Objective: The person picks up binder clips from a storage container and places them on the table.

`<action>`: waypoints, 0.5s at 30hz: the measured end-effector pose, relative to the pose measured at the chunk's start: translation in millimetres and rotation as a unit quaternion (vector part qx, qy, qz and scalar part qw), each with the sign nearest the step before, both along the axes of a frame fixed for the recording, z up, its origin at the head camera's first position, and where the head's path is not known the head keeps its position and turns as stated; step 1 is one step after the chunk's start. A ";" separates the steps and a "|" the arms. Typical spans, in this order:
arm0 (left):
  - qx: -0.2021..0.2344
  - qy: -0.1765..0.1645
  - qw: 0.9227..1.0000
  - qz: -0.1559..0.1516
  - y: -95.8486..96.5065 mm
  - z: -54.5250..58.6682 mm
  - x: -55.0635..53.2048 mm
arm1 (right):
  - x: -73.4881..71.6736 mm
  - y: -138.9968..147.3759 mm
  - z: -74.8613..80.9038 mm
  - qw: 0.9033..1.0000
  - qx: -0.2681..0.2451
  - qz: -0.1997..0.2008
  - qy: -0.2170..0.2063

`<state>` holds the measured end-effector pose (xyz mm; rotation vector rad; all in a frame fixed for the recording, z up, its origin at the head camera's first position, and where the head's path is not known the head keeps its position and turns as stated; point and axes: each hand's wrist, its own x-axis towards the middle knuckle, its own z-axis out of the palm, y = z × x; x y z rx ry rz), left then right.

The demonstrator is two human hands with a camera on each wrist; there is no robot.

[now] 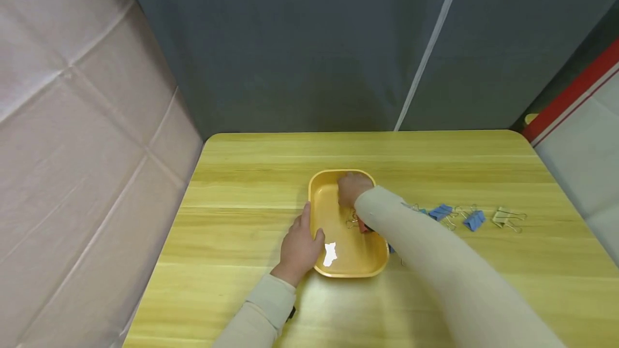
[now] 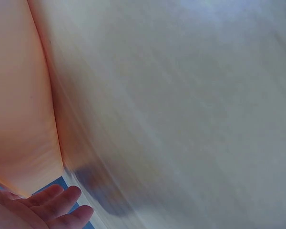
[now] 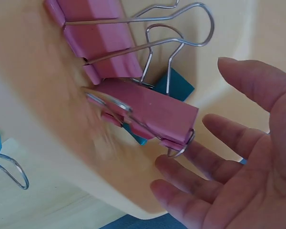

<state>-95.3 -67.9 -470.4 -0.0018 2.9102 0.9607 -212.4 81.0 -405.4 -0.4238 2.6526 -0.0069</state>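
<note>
A yellow-orange plastic tray [image 1: 350,270] sits on the table. My left hand [image 1: 299,248] rests against its left side, fingers straight along the outer wall and thumb over the rim. My right hand [image 1: 352,189] reaches into the tray's far right part. In the right wrist view its fingers are spread and loosely bent, fingertips right at the end of a pink binder clip [image 3: 150,107], thumb apart from it. Another pink binder clip [image 3: 100,36] lies beside it against the wall, and a teal binder clip [image 3: 176,86] shows partly from underneath.
Right of the tray, blue binder clips [image 1: 474,220] and a pale yellow binder clip [image 1: 500,216] lie on the wooden table [image 1: 242,192]; the right sleeve covers part of that row. A dark grey curtain [image 1: 290,47] hangs behind the table's far edge.
</note>
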 end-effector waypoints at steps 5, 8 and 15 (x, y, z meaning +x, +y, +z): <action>-0.001 0.001 1.000 -0.001 -0.2 -0.1 0.3 | -4.4 -0.5 -7.0 1.000 0.006 -0.010 -0.007; 0.001 -0.001 1.000 -0.001 -0.3 0.3 1.1 | -5.8 -0.5 -11.0 1.000 0.008 -0.013 -0.009; -0.001 -0.001 1.000 -0.003 0.4 1.3 3.8 | -7.5 -1.8 -18.9 1.000 0.021 -0.019 -0.013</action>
